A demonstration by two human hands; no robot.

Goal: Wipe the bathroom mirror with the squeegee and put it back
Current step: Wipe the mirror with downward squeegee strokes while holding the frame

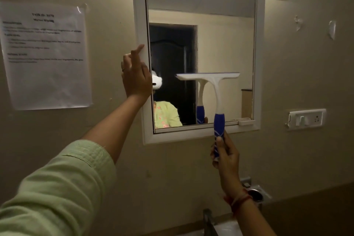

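Note:
A white-framed mirror (226, 40) hangs on the beige wall ahead. My right hand (226, 153) grips the blue handle of a white squeegee (217, 90), held upright. Its blade lies level against the glass at about mid-height, right of centre. My left hand (136, 76) rests on the mirror's left frame edge, with the index finger raised and the other fingers curled against the frame. The glass reflects the squeegee, a dark doorway and a person in a pale green top.
A printed sheet (46, 55) is taped to the wall at left. A switch and socket plate (306, 119) sits right of the mirror. Below are a metal holder (256, 194), a tap (208, 220) and part of a white basin (228, 229).

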